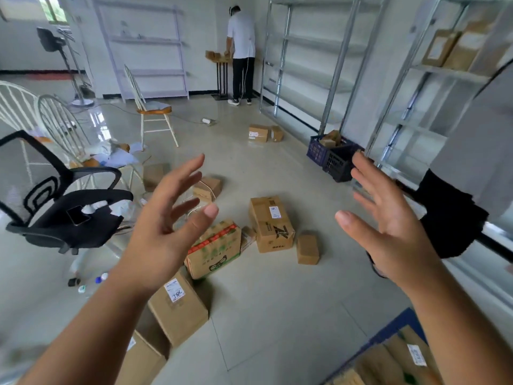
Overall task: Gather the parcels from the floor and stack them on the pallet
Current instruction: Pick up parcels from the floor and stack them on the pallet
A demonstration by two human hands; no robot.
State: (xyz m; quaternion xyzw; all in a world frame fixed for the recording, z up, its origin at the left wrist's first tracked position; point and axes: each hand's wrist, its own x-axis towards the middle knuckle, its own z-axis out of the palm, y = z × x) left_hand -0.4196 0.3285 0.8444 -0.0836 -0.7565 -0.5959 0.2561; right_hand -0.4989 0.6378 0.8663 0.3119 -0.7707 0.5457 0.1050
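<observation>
Both of my hands are raised in front of me, palms facing each other, fingers spread, holding nothing. My left hand [166, 218] hovers over a printed green and red carton [219, 254] on the floor. My right hand [388, 223] is to the right of a tall brown parcel [272, 223] with a white label. A small brown box [307, 249] lies beside that parcel. Two labelled parcels [177, 309] sit under my left forearm. The blue pallet [399, 326] shows at the bottom right, with parcels [399, 359] on it.
A black office chair [63, 209] stands at the left, white chairs [150, 112] behind it. Metal shelving [327, 65] lines the right wall, with dark crates [333, 157] at its foot. More parcels [259, 133] lie further off. A person [241, 51] stands at the far wall.
</observation>
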